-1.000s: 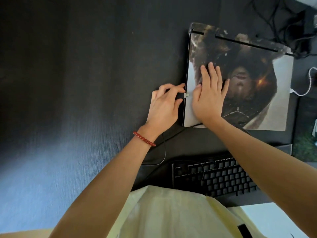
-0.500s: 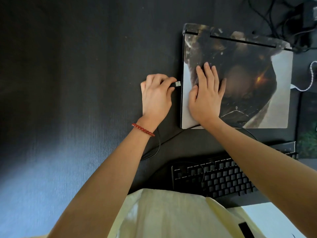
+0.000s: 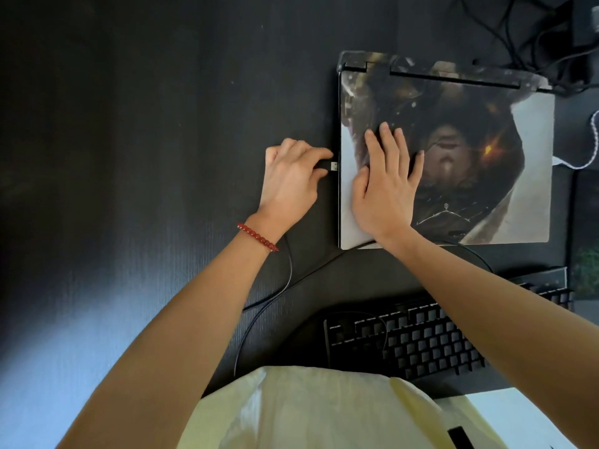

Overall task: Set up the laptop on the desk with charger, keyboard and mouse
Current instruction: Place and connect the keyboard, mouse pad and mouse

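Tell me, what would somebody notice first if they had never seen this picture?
Probably the closed laptop at the upper right, its lid covered in a big dark painted picture, with the right hand pressed flat on it. Just beside its left edge, the left hand pinches a USB plug. A black keyboard sits nearer the person.

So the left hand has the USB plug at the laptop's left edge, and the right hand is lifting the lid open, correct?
Not quite. In the head view the right hand lies flat on the closed laptop lid, holding it down rather than lifting it. The rest holds: the left hand pinches the USB plug at the laptop's left edge.
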`<state>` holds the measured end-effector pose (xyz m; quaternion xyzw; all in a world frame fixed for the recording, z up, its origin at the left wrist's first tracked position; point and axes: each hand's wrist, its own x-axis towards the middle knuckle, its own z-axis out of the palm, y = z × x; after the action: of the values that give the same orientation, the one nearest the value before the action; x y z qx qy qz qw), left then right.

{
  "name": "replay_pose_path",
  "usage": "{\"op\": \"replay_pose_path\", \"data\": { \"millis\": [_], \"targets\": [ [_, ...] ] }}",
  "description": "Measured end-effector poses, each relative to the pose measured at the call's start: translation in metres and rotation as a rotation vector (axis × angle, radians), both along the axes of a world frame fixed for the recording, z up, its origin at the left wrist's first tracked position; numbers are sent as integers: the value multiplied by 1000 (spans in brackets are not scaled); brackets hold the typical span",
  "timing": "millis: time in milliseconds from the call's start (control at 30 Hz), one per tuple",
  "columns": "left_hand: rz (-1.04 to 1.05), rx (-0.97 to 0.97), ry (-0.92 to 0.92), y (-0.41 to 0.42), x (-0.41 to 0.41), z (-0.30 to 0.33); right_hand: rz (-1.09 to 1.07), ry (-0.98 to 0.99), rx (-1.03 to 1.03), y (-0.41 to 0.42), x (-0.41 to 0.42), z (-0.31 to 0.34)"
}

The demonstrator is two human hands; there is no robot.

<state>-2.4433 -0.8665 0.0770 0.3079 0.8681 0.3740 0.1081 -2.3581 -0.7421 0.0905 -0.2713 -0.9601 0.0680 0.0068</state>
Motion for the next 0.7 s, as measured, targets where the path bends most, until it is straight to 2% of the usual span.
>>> {"op": "replay_pose_path", "data": {
  "millis": [100, 467, 700],
  "targets": [
    [-10, 61, -75, -1, -6, 1, 3, -12, 12, -1, 0, 0],
    [18, 129, -101, 0, 0, -1, 22, -33, 19, -2, -1, 1],
    [-21, 114, 13, 2, 0, -3, 26, -72, 30, -2, 0, 1]
  ]
}}
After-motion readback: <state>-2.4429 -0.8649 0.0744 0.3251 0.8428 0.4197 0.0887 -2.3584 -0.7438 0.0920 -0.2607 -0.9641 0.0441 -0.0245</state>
